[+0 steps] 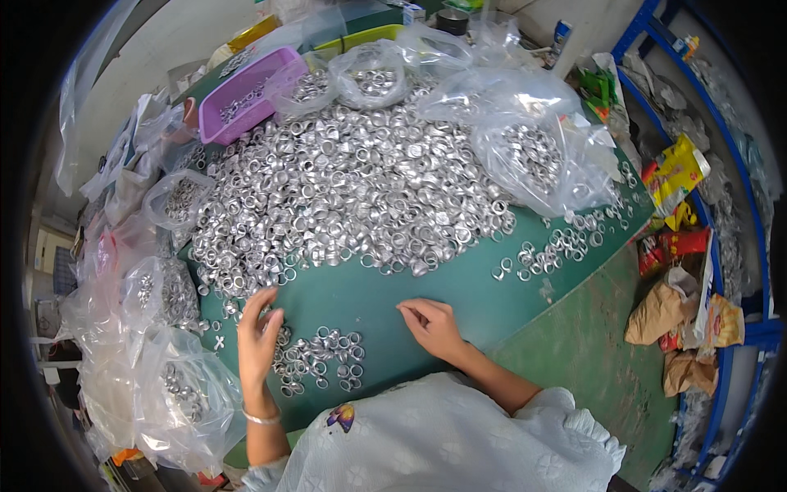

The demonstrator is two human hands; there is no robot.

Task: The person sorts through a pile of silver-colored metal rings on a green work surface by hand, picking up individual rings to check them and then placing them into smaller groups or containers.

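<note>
A wide heap of silver metal rings [352,180] covers the middle of the green table [361,295]. My left hand [257,340] is at the heap's near left edge, with thumb and fingers curved but apart and nothing visible between them. Just to its right lies a small group of rings [328,357], close to my body. My right hand [436,330] is over bare tabletop in front of the heap, its fingers drawn together. Whatever it may hold is hidden. More rings [557,250] lie scattered toward the right side of the table.
Clear plastic bags of rings [533,160] lean on the heap at the back and right. A purple basket [250,94] stands at the back left. More plastic bags [176,394] crowd the left side. Blue metal shelving [725,205] rises at the right, beside colourful packets [676,176].
</note>
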